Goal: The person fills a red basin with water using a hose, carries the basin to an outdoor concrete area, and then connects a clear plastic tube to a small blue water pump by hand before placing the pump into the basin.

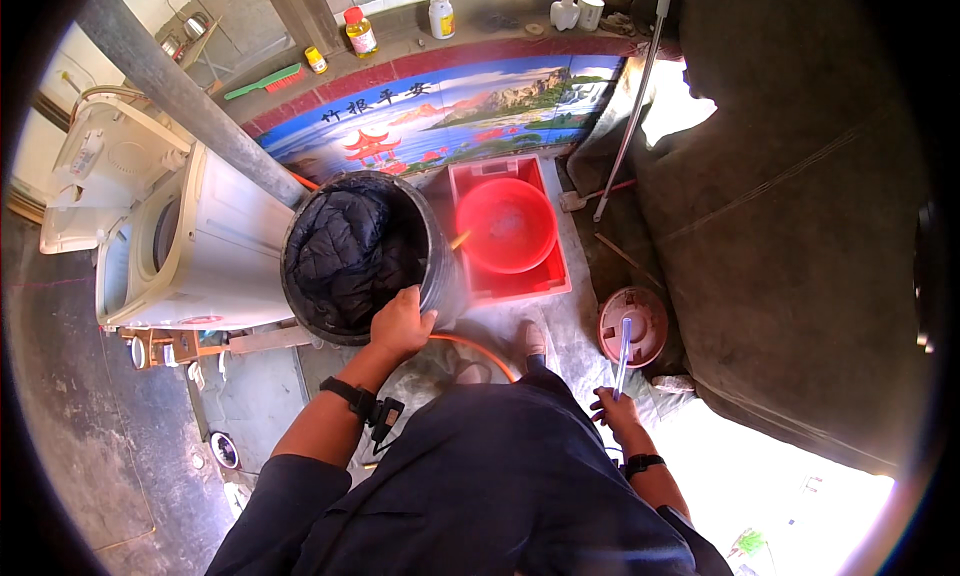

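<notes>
A large dark bucket [432, 238] stands left of centre, with a black quilted jacket [345, 241] bunched inside it. My left hand [401, 326] is closed over the bucket's near right rim, thumb along the outside. Low on the right, my right hand [617, 413] is closed at the lower end of a slim, clear bluish stick [624, 351]. The stick points away from me, and its upper end overlaps a round reddish-brown lid or basin [650, 326] on the floor. What the stick belongs to cannot be made out.
A white twin-tub washing machine [230, 241] with raised lids adjoins the bucket's left. Right of the bucket, a red basin [507, 226] sits in a red crate [527, 173]. An orange hose [475, 346] crosses the floor. Bottles [361, 33] and a green brush [262, 83] line the ledge.
</notes>
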`<act>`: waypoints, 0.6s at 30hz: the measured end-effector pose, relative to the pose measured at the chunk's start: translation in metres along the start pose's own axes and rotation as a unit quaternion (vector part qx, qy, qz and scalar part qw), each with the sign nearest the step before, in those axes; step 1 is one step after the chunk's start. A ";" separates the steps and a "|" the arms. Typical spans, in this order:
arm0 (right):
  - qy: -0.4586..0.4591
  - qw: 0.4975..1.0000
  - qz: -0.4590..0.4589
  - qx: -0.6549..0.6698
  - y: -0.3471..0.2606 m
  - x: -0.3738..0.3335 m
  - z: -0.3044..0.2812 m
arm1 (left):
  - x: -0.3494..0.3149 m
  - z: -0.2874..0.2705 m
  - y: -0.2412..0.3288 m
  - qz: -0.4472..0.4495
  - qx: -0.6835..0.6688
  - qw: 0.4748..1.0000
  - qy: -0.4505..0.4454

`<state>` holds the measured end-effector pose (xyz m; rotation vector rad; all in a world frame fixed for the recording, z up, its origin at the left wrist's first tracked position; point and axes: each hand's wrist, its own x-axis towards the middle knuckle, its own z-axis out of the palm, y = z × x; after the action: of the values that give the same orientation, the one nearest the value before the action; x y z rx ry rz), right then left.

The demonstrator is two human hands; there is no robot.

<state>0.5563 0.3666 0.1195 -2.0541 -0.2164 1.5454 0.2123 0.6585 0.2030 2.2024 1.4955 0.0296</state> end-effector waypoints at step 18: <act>-0.003 1.000 0.003 -0.010 -0.002 -0.001 -0.003 | -0.001 0.000 -0.001 0.002 -0.001 1.000 0.002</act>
<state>0.5587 0.3665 0.1218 -2.0665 -0.2287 1.5595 0.2111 0.6581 0.2026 2.2048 1.4933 0.0365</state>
